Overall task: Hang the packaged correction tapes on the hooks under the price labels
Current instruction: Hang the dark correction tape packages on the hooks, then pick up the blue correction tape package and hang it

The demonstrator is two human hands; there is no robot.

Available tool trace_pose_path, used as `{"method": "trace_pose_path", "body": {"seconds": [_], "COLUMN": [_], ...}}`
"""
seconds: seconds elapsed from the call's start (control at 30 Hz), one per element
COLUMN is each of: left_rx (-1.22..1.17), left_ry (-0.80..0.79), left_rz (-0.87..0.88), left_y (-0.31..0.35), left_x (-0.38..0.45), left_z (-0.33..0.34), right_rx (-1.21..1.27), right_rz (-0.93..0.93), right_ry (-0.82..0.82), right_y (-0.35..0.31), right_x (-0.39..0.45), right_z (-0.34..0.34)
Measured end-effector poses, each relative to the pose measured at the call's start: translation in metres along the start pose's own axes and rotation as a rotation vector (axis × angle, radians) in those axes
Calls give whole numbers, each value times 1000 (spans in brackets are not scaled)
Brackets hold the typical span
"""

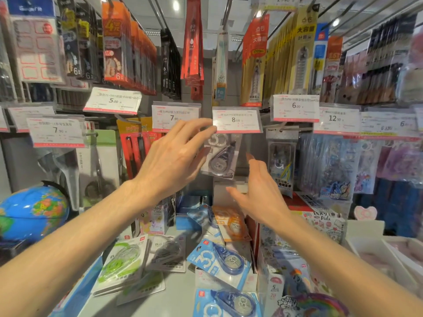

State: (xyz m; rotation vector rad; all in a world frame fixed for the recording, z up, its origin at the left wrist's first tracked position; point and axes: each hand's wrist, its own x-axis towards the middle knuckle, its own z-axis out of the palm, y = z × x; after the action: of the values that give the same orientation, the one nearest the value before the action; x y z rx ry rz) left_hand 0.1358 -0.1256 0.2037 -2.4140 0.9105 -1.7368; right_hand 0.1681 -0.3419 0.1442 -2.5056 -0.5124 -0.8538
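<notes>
A grey correction tape package (223, 156) hangs under the 8.00 price label (237, 120). My left hand (174, 156) is raised with fingers spread: the index fingertip touches the label's left edge and the thumb is at the package's left side. My right hand (258, 193) hovers open just below and right of the package, apart from it. On the shelf below lie more packaged tapes: a green one (121, 264), a dark grey one (167, 252), an orange one (231, 223) and two blue ones (219, 259) (231, 303).
A 7.90 label (175, 117) sits left of the 8.00 one, partly behind my left hand. A globe (32, 211) stands at the left, packaged scissors (98, 161) hang behind it. Printed boxes (320, 216) and hanging stationery crowd the right side and the upper rows.
</notes>
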Motion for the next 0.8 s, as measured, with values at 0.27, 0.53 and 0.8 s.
{"method": "trace_pose_path", "body": {"seconds": [0.27,0.53,0.8], "left_rx": [-219,-540,-962], "left_ry": [-83,-790,-810], "left_rz": [-256,-995,-1322], "left_y": [31,64,68], "left_x": [-97,-179,-186], "left_z": [32,83,95], "right_rx": [-213,-335,-317], "right_rz": [-131,-69,20], "right_ry": [-394,-840,-940], "right_y": [10,12,14], "right_x": [-28,-47,-49], "right_z": [28,61,66]}}
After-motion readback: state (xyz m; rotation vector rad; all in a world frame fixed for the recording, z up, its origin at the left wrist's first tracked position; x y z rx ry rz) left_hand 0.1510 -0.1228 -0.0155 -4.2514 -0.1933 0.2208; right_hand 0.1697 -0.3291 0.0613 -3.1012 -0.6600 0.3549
